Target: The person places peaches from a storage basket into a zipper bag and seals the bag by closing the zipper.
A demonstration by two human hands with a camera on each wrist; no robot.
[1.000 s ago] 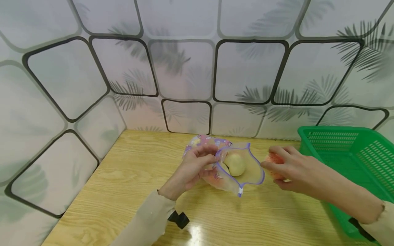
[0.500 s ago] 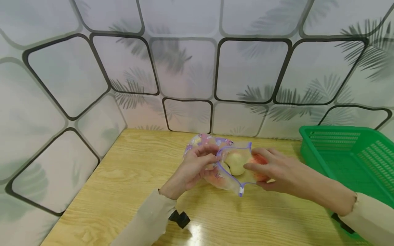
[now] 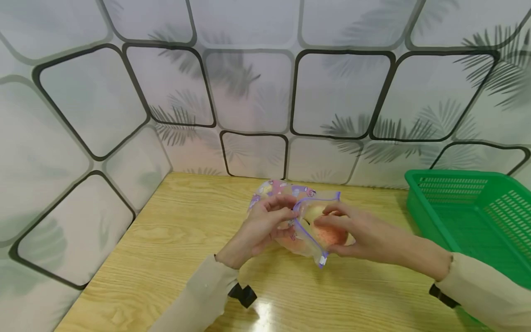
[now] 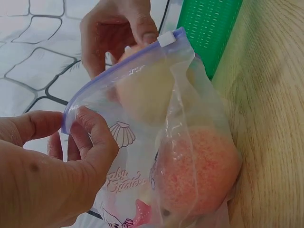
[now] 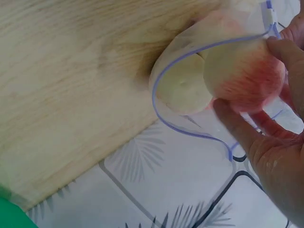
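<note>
My left hand (image 3: 263,226) pinches the purple zip edge of a clear, printed zip bag (image 4: 123,156) between thumb and fingers. The bag lies on the table with its mouth spread toward the right. In my right hand (image 3: 361,228) is a red-and-yellow peach (image 5: 249,76), gripped by thumb and fingers at the bag's mouth and overlapping its inside. A paler peach (image 5: 183,90) sits further in. Through the film in the left wrist view, a reddish peach (image 4: 199,168) shows near the bag's bottom. A white slider (image 4: 166,39) sits at one end of the zip.
A green plastic basket (image 3: 431,216) with slotted walls stands to the right, partly behind the right forearm. The wooden table (image 3: 178,240) meets a patterned wall covering (image 3: 253,92) at the back and left.
My right hand has moved left, carrying the peach from beside the basket into the mouth of the bag. The left hand has kept its pinch on the zip edge.
</note>
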